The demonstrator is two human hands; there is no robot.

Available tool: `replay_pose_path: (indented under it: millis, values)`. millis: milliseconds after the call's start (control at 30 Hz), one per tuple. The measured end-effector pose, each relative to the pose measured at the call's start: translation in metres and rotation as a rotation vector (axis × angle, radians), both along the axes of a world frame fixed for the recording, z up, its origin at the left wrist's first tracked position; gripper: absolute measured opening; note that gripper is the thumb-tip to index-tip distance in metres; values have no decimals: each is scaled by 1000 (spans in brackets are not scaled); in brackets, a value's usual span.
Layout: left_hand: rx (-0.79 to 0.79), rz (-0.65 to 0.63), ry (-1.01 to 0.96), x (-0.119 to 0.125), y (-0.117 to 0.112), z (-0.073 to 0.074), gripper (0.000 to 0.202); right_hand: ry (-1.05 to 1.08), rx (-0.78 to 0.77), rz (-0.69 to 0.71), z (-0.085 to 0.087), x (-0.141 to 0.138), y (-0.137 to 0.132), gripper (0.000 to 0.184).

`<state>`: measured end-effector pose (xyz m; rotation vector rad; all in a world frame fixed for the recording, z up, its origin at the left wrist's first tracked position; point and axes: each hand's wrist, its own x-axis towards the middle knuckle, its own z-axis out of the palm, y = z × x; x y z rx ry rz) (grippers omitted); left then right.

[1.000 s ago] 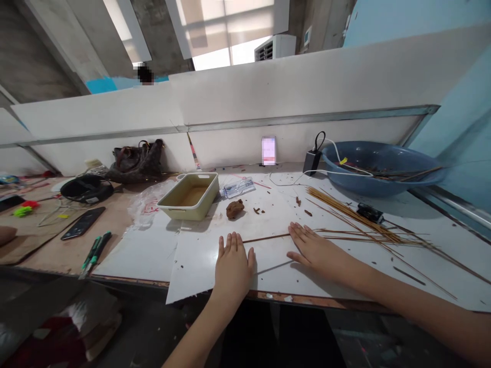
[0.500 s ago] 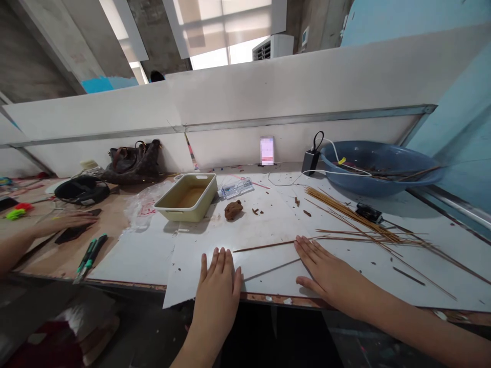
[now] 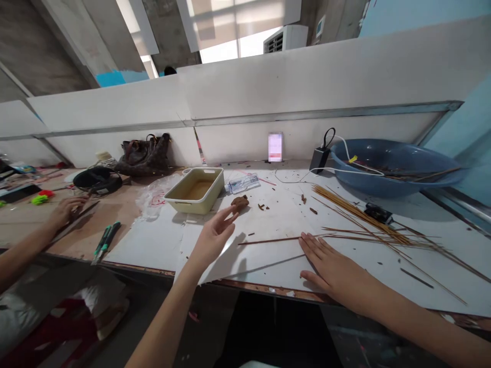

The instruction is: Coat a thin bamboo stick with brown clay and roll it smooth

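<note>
My left hand (image 3: 213, 235) is raised off the white board (image 3: 268, 255), fingers stretched out and empty, pointing toward a brown lump of clay (image 3: 240, 203). My right hand (image 3: 330, 263) lies flat on the board, palm down, fingers spread. Its fingertips touch the end of a thin brown stick (image 3: 272, 239) lying across the board. A loose heap of thin sticks (image 3: 368, 222) fans out to the right of that hand.
A cream tray (image 3: 196, 190) stands behind the clay, and a blue basin (image 3: 395, 166) with cables at the back right. A phone (image 3: 275, 146) leans on the partition. A co-worker's hand (image 3: 65, 210) rests on a dark phone at left, near green-handled tools (image 3: 106, 239) and a bag (image 3: 143, 155).
My left hand has lifted off the board and moved forward toward the clay lump. The right hand stays flat by the stick. The co-worker's hand has come onto the dark phone.
</note>
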<state>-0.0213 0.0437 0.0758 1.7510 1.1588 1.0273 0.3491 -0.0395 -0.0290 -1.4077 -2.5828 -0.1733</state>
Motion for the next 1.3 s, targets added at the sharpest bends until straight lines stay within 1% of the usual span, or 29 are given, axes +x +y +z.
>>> replay_pose_path:
  millis: [67,100,167,233,300,367,400,433,500,567,633,700,767,900,967,1033,1200,1233,1300]
  values:
    - [76,44,179,11,-15,-2,40,-4,16,-2,2,0,-1,89]
    - [109,56,271,18,-24,-5,37,-1,32,2,4,-2,-1,88]
    - [204,14,383,36,-42,-13,38,19,61,29,12,-7,-2,85]
    - [298,-72,497,58,-53,-24,48,51,61,70,26,-18,-2,79]
    - [376,-139,631,79,-54,-37,52,79,20,100,41,-32,3,75]
    - [405,-149,760,97,-48,-52,53,75,-46,118,52,-47,11,78]
    - [415,-142,812,103,-45,-60,54,56,-88,109,55,-54,16,83]
    - [429,-133,853,108,-43,-67,55,34,-128,84,54,-60,21,88]
    - [458,-103,905,112,-44,-80,57,14,-177,37,46,-66,24,94]
    - [488,-67,929,110,-53,-89,57,33,-164,26,32,-66,18,96]
    - [517,-30,936,105,-66,-95,56,61,-121,39,20,-61,6,96]
    - [537,-3,941,102,-76,-96,56,67,-97,55,14,-56,-2,95]
    - [536,1,955,102,-75,-94,56,56,-101,51,15,-54,0,94]
    - [481,9,997,109,-54,-85,57,32,-141,12,26,-56,24,91]
    - [467,34,1007,112,-49,-83,58,37,-138,5,26,-56,30,88]
    - [480,47,1003,111,-56,-84,57,49,-108,11,21,-53,23,87]
    - [504,46,989,93,-93,-89,56,53,-24,35,6,-42,-19,95]
    - [505,39,989,91,-96,-89,57,48,-17,31,5,-41,-22,97]
    - [496,29,991,89,-92,-88,57,38,-20,21,5,-42,-17,97]
